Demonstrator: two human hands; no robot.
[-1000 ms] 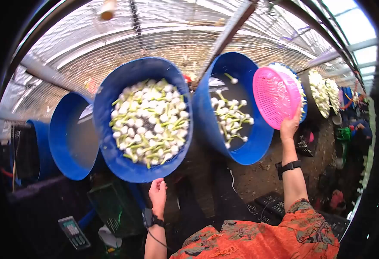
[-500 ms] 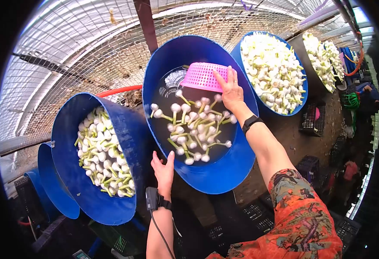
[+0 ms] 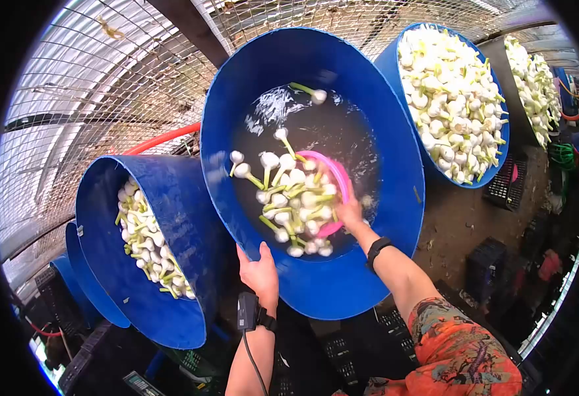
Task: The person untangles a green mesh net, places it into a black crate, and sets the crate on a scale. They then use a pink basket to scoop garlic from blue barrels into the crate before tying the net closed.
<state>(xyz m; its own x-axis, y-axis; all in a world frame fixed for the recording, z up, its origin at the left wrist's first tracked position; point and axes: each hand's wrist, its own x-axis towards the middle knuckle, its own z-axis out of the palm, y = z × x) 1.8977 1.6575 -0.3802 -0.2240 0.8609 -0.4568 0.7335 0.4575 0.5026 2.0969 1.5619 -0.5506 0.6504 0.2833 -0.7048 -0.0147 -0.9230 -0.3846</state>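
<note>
In the head view, my right hand point(image 3: 350, 212) is closed on the rim of a pink plastic basket point(image 3: 339, 177). The basket is tipped on its side and partly sunk in the water of the middle blue tub point(image 3: 342, 280). White garlic bulbs with green stems point(image 3: 293, 198) float in front of its mouth and inside it. My left hand point(image 3: 261, 276) is at the tub's near-left rim, thumb on the inner side and fingers on the outer side, gripping it. One loose garlic bulb point(image 3: 318, 97) floats at the far side of the water.
On the left stands a blue tub point(image 3: 141, 323) with more garlic. Two full tubs of garlic, one blue point(image 3: 457, 105) and one dark point(image 3: 533, 89), stand at right. Behind them runs wire mesh point(image 3: 105, 86), with an orange hose point(image 3: 164, 140). Black crates point(image 3: 507, 181) sit on the floor.
The pink basket has gone from upside down at the tub's far side to tipped in the water among the garlic. My left hand has moved onto the rim. The water is now rippled.
</note>
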